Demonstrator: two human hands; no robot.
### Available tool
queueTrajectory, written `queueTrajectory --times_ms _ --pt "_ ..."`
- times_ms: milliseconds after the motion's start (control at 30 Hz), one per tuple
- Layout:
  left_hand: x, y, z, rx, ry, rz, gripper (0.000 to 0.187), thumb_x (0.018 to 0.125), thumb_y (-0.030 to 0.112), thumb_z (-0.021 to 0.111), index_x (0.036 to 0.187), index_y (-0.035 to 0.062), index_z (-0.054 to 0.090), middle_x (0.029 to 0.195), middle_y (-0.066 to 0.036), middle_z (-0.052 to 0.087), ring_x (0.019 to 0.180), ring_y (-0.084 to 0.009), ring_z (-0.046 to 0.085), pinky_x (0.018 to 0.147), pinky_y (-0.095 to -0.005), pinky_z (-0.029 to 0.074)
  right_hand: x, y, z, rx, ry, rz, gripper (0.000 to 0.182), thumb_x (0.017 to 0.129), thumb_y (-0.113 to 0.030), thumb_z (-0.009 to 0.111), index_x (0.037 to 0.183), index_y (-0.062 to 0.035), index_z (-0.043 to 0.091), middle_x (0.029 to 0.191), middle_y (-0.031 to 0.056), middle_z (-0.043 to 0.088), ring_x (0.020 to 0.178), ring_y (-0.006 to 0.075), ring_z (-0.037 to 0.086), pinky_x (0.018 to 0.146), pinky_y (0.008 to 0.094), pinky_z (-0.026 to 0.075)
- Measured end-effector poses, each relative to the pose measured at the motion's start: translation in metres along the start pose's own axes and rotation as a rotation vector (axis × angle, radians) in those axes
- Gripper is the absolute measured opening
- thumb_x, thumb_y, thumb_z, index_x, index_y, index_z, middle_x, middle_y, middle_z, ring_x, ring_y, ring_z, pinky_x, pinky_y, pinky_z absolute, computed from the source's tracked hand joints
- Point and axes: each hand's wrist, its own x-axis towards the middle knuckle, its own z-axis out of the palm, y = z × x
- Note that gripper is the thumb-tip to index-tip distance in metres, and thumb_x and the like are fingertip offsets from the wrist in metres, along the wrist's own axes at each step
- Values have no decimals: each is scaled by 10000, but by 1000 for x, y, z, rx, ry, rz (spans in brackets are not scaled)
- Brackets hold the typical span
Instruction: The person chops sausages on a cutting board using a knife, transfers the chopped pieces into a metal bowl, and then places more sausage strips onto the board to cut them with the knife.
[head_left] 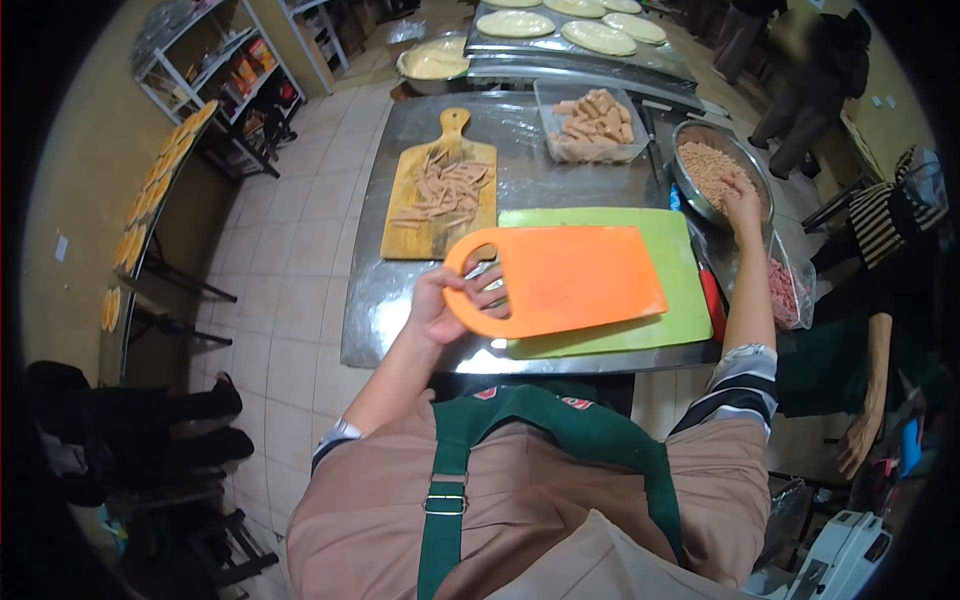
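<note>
My left hand (450, 302) grips an orange cutting board (580, 280) through its handle hole, with the board raised and slightly tilted over a green cutting board (680, 260). Over at the right, my right hand (742, 203) reaches into a metal bowl (765, 185) of small diced pinkish pieces (712, 168). Its fingers look stretched out and touch the pieces; the fingertips are hard to make out. Beyond the left hand lies a wooden cutting board (408, 205) with sliced sausage-like strips (448, 190) on it.
A clear plastic tub (590, 150) holds thick sausage chunks. A red-handled knife (710, 300) lies beside the green board, near a bag of pink meat (785, 290). Round dough discs (515, 23) lie on the far table. A co-worker's hand (858, 445) hangs at the right.
</note>
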Motion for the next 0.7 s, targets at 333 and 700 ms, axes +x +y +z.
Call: queueTrajectory --times_ms 333,700 --pt "62 -36 -9 279 361 48 366 778 -21 446 1141 11 416 1284 -195 435 1113 -318 515 894 -426 463 -72 -12 12 154 -153 -91 271 782 -55 551 1041 -49 631 1216 170 547 1157 290 506 959 335 390" --pt "41 21 -7 1640 604 591 274 815 213 614 1013 26 639 868 -72 665 801 -132 616 702 -274 480 -132 -70 54 19 -342 -325 379 820 -194 590 1175 -67 551 1298 180 464 1244 346 390 1023 407 323"
